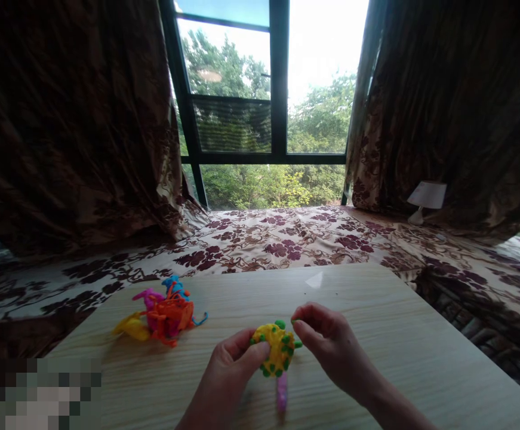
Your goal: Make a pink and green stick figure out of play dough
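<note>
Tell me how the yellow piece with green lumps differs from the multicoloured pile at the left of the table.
The yellow piece is gripped in the left hand, while the multicoloured pile rests on the table. The piece is compact and roundish; the pile is bigger and sprawls irregularly. The piece is yellow dotted with green, whereas the pile mixes orange, pink, blue and yellow. Both include bright yellow.

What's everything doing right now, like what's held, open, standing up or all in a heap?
Yellow clay piece: dotted with green, held in the left hand
Green bit: pinched in the right hand
Pink stick: below the yellow piece; attached or not, can't tell
Colorful clay pile: heaped on the table
Curtains: drawn apart
Lamp: upright; lit or not, can't tell
</note>
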Available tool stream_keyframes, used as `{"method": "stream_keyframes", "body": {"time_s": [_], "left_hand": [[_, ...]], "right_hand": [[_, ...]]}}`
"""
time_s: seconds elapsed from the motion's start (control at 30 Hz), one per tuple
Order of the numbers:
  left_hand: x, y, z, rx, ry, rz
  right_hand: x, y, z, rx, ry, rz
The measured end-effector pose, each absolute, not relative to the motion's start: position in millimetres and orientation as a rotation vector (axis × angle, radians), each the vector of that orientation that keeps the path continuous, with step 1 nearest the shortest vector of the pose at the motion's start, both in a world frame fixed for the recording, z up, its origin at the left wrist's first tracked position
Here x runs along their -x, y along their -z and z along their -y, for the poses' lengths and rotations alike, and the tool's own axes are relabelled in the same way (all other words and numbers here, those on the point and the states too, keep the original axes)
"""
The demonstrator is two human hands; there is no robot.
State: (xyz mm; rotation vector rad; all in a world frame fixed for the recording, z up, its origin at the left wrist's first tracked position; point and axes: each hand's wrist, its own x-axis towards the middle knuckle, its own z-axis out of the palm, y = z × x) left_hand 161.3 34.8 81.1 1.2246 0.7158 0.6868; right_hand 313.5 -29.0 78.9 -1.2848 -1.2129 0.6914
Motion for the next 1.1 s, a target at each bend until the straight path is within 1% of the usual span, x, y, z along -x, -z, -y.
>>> {"method": "stream_keyframes", "body": {"time_s": [0.13, 0.23, 0.43, 0.73, 0.83, 0.97, 1.03, 1.1], "left_hand": [[-162.2, -79.1, -35.1, -1.215, -0.710, -0.712], [-161.6, -77.4, -35.9, -1.257, -0.704, -0.721], [-160.4, -76.5, -39.2, -1.349, -0.705, -0.731], [-161.7, -67.9, -34.5, -1.569, -0.740, -0.721], [-163.0, -69.2, -33.7, -1.532, -0.718, -0.704], [-164.1, -75.6, -34.4, -1.361, -0.688, -0.680], [-163.4, -78.0, -35.6, -1.302, -0.682, -0.692], [-162.3, -78.3, -37.3, -1.285, -0.688, -0.720]], "right_hand": [[-312.7, -77.3, 31.1, 1.387, -0.399, 1.418], [-311.9, -74.3, 32.6, 1.402, -0.347, 1.508], [-312.2, -72.9, 32.5, 1.366, -0.389, 1.564], [-308.4, -72.6, 34.1, 1.462, -0.397, 1.587], [-308.0, -70.1, 32.9, 1.450, -0.495, 1.483], [-313.5, -68.7, 27.5, 1.326, -0.791, 1.232], [-316.1, -71.1, 25.9, 1.275, -0.812, 1.154], [-316.3, -74.5, 26.2, 1.279, -0.741, 1.153]]}}
